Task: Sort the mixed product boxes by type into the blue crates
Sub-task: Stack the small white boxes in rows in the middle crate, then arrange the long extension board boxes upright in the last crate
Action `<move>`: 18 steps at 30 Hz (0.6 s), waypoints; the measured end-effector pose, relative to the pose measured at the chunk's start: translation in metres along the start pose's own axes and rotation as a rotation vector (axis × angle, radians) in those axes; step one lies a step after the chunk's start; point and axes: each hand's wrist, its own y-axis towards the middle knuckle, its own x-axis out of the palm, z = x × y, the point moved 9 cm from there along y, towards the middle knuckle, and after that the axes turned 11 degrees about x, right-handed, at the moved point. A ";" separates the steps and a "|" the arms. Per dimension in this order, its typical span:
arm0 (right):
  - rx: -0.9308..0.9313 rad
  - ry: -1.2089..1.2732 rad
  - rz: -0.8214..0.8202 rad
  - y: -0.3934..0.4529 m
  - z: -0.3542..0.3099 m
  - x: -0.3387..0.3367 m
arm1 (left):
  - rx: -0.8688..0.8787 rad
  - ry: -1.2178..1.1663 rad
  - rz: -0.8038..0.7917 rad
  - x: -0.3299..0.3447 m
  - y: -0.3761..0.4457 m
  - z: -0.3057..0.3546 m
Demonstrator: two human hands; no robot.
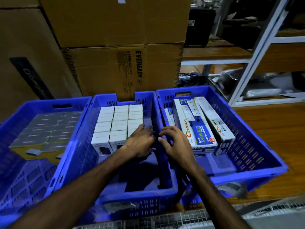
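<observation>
Cardboard cartons [115,47] are standing behind our three blue crates [115,192]. Our left hand [140,142] and right hand [175,144] are hovering empty, fingers spread, beside small white boxes [115,123] packed in the middle crate; long Choice boxes [196,128] are leaning in the right one.

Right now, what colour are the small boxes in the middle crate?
White small boxes, seen best in the head view.

Left hand [140,142], right hand [175,144] side by side, fingers spread.
</observation>
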 end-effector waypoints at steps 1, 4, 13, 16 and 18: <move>0.001 0.022 0.032 -0.002 -0.001 -0.007 | -0.056 -0.051 0.017 -0.014 0.000 -0.006; 0.037 0.081 0.133 -0.007 0.003 -0.032 | -0.279 -0.282 0.161 -0.054 -0.009 -0.030; 0.575 0.077 0.378 -0.032 0.102 -0.112 | -0.372 -0.980 0.524 -0.105 0.020 0.001; 0.685 -0.035 0.286 -0.028 0.123 -0.122 | -0.414 -1.053 0.474 -0.101 0.047 0.024; 0.736 -0.162 0.196 -0.022 0.139 -0.123 | -0.445 -1.075 0.427 -0.097 0.063 0.034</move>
